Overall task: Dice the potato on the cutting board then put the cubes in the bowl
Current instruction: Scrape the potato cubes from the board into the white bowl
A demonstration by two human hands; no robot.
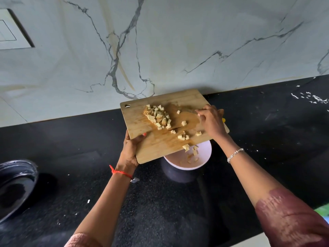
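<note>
Tipping cubes point(158, 117) into the bowl point(204, 157)

Your left hand point(130, 150) clamps the board point(142, 118) edge; your right hand point(211, 122) rests curled on it, grip unclear.

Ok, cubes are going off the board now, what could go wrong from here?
1. The white round bowl is half hidden under the tilted wooden cutting board; potato cubes could miss it and land on the black stone counter.
2. The left hand grips only a corner; the board may slip.
</note>
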